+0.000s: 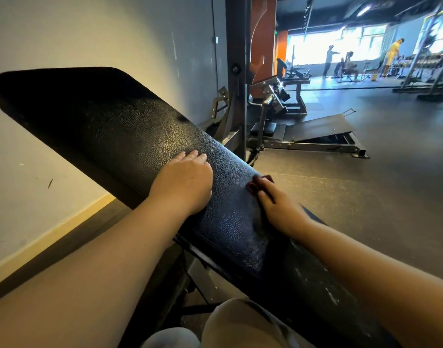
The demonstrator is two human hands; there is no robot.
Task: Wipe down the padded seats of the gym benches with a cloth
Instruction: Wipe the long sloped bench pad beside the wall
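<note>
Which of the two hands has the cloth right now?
The right hand, at the pad's right edge: its fingers lie over a small dark reddish cloth there. The left hand lies flat and bare on the pad's middle, nothing under it.

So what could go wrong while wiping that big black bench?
The small dark reddish cloth sits at the right edge of the black textured padded bench under the right hand, so it might slip off. The left hand lies flat on the pad, possibly blocking that patch from being wiped.
</note>
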